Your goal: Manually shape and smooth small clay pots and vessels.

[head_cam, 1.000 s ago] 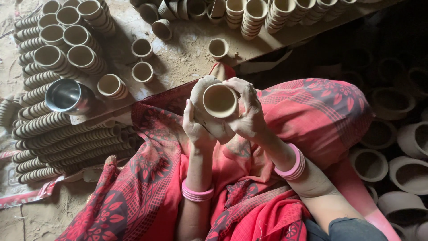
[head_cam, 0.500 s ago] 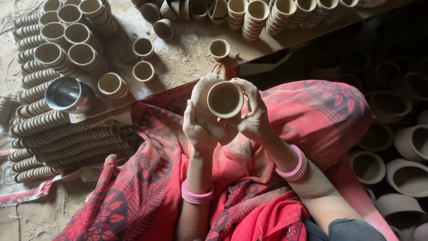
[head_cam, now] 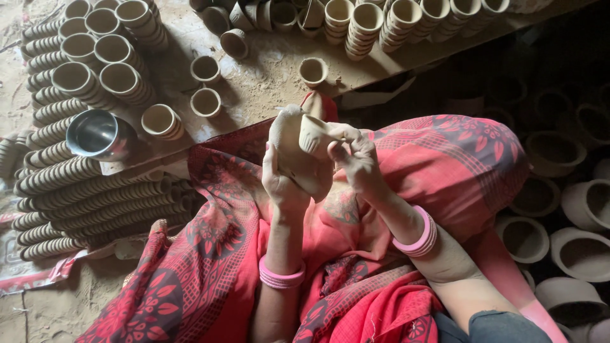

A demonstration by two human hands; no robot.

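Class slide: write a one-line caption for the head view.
Both hands, left hand and right hand, hold a small clay cup and pale cloth above stacked cups.

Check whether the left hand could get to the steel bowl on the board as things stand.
Probably not at once: the left hand is cupped under a pale cloth and clay cup. The path to the steel bowl looks open, with only the red fabric between them.
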